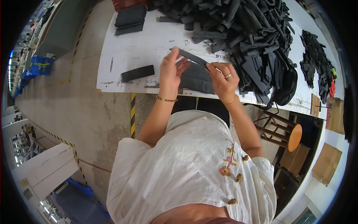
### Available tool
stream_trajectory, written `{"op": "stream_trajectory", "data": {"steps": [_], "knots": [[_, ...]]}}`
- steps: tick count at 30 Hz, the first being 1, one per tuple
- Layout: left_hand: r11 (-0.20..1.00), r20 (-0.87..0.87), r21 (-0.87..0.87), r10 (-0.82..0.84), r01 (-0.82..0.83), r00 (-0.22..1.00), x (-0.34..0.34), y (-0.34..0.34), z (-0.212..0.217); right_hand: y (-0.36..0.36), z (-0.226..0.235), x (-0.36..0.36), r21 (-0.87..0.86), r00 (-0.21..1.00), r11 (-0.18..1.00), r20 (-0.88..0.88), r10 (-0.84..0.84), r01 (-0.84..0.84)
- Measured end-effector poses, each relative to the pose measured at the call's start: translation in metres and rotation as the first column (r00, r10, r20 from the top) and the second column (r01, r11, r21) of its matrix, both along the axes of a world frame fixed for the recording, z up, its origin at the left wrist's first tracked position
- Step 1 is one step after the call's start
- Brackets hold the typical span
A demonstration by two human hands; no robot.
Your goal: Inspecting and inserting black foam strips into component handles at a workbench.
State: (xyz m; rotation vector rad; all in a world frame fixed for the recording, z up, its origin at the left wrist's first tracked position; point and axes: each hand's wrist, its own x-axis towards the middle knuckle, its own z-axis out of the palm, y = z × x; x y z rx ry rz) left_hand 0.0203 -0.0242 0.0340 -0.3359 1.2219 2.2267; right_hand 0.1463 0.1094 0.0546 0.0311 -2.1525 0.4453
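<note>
A narrow dark grey fabric strip (192, 56) is stretched between my hands above the near edge of the white table (123, 48). My left hand (171, 71) holds its left end near the fingertips, the other fingers loosely curled. At the opposite end, my right hand (223, 80) pinches the strip between thumb and fingers. Below them lie wider dark fabric pieces (197, 79), partly covered by my hands. To the left, a single folded dark strip (137, 73) rests flat on the tabletop.
A large heap of dark fabric strips (238, 22) fills the table's far right. A neat stack of strips (130, 19) sits far left beside a red container (126, 3). A black bag (286, 87) hangs at the right edge, near a wooden stool (292, 136). Cardboard boxes (326, 164) stand farther right.
</note>
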Motion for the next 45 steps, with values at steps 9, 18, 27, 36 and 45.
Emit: {"op": "stream_trajectory", "data": {"steps": [9,18,27,36,45], "knots": [[0.985,-0.15,0.139,-0.078,0.099,0.986,0.004,-0.005,-0.01,0.016,-0.014,0.017,-0.94,0.917,0.337,0.081,0.39,-0.06],[0.995,-0.182,0.034,-0.084,0.092,0.98,0.005,-0.013,-0.033,0.031,-0.04,0.024,-0.949,0.887,0.234,0.288,0.361,0.213],[0.525,-0.644,-0.765,-0.609,-0.373,0.464,0.013,-0.019,-0.078,0.027,-0.065,0.024,-0.394,0.721,0.829,0.692,-0.017,0.398],[0.837,-0.851,-0.504,-0.438,-0.213,0.29,-0.05,0.061,-0.022,0.099,-0.022,0.069,0.182,0.697,0.844,0.491,-0.523,0.504],[0.64,-0.657,-0.629,-0.741,-0.442,-0.138,-0.08,0.172,-0.047,0.114,-0.05,0.095,0.501,0.513,0.766,0.57,-0.642,0.403]]}}
